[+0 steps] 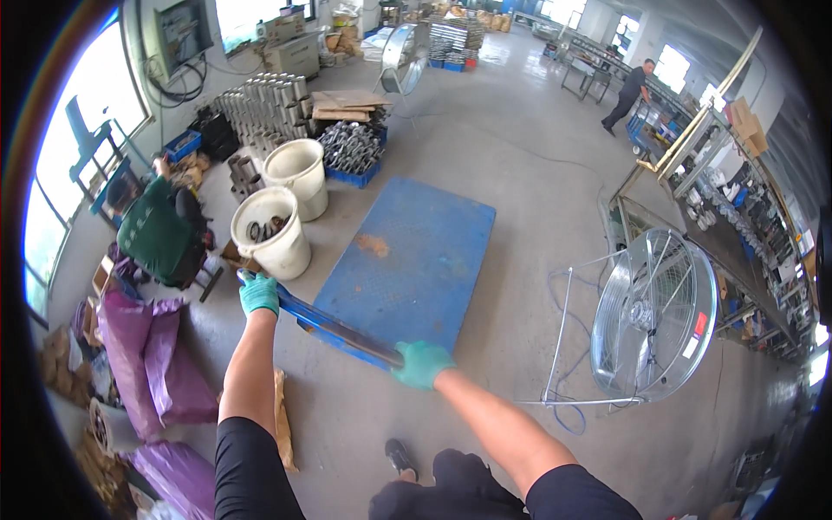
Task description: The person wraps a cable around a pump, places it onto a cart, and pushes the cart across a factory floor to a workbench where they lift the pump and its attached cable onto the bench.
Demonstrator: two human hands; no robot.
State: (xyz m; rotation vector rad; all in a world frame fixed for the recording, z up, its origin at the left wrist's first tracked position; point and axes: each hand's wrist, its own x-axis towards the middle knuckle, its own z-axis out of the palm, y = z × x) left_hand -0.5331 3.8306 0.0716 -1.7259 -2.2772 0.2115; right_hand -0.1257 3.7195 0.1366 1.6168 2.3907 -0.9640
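A blue platform cart (416,260) with a flat, scuffed deck stands in front of me, a rusty patch on its surface. Both my hands, in green gloves, are closed round its push handle (334,326). My left hand (258,295) grips the handle's left end, close to a white bucket (290,253) with dark metal parts inside. Toward the right end, my right hand (422,364) is wrapped on the same bar. Nothing lies on the deck.
A second white bucket (308,165) stands behind the first, near a blue crate of metal parts (351,152). A large floor fan (650,316) with a trailing cable stands right. Purple sacks (143,355) lie left, by a crouching person (160,230). Another person (631,94) walks far right.
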